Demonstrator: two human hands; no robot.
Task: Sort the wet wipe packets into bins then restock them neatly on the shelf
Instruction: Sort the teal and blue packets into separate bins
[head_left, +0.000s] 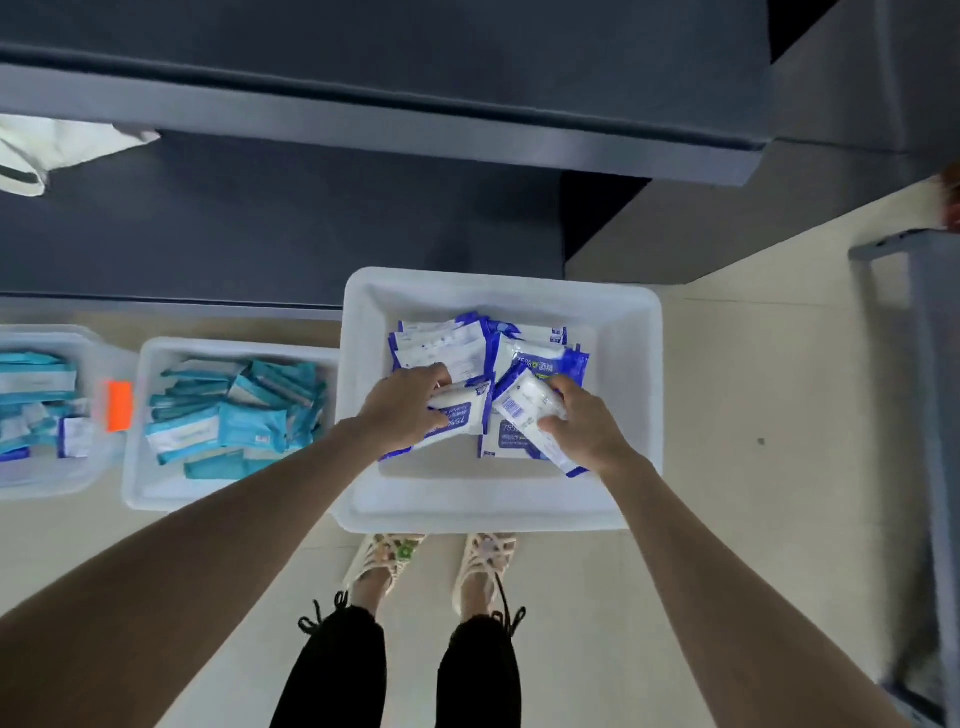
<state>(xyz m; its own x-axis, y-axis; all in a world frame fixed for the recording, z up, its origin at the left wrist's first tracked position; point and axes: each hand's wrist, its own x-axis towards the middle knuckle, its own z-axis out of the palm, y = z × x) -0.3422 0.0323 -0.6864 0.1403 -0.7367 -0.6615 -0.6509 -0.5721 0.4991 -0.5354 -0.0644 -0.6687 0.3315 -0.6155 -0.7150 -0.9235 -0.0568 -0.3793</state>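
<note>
Gripping blue packets over the big white bin

Both hands are down inside the large white bin (498, 514), which stands on the pale floor just in front of the person's feet. The bin holds a loose heap of blue-and-white wet wipe packets (447, 340), some flat, some overlapping at angles. The left hand (405, 410) has its fingers curled over one white-faced packet (462, 410) near the middle of the heap. The right hand (587, 431) clasps another packet (519, 405), tilted with its barcode side up, thumb on top and fingers beneath.

Just left of this bin, and touching it, sits a smaller white bin (156, 499) filled with teal packets (234, 415) in an untidy pile. Further left is a clear container (98, 364) with an orange latch (118, 405); it holds more teal packets and a few blue ones.

Behind the bins runs a dark grey shelf (311, 218), with a white cloth bag (52, 150) lying at its left end. A grey metal frame (930, 338) stands at the right edge.
</note>
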